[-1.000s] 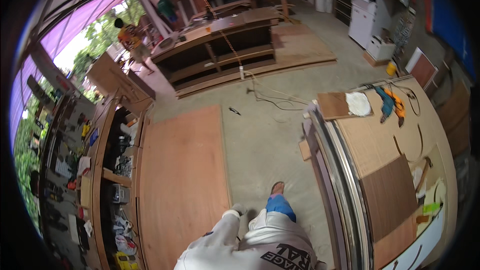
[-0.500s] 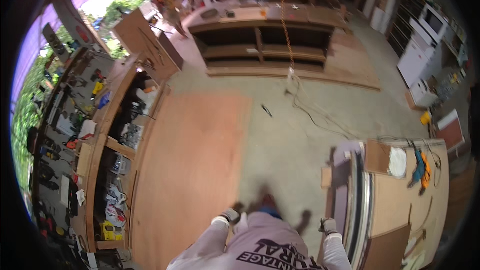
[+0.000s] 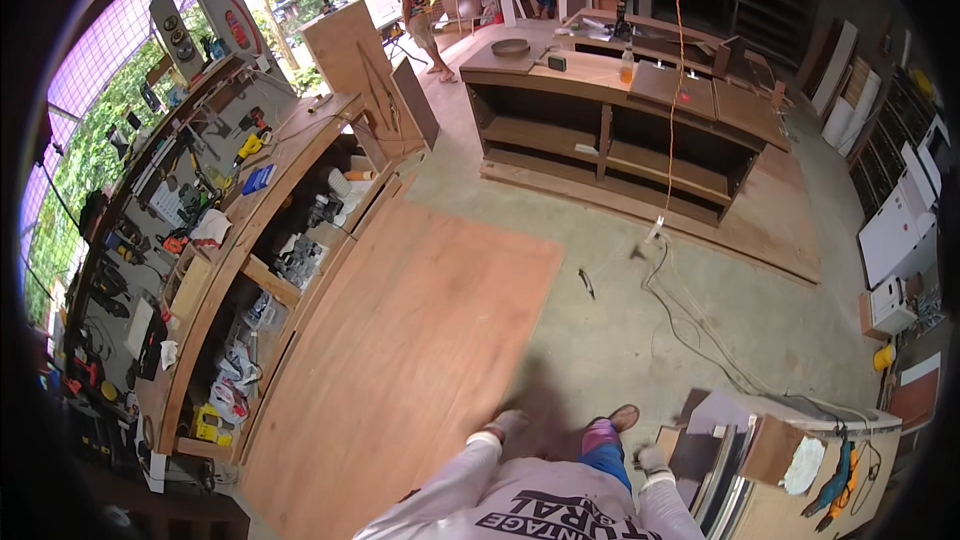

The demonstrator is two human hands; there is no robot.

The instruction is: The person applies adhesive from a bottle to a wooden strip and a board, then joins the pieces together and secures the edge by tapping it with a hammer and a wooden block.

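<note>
The left hand (image 3: 497, 427) and right hand (image 3: 650, 457), both gloved, are hanging empty at the person's sides; how far either grip is closed I cannot tell. The right hand is passing just beside stacked boards (image 3: 725, 445) and could snag an edge. Ahead, the plywood sheet (image 3: 420, 340) is lying flat and a loose cable (image 3: 690, 315) is trailing over the floor, risking a trip.

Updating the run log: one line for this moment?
left hand: gloved, empty, over plywood sheet | right hand: gloved, empty, near workbench
</note>
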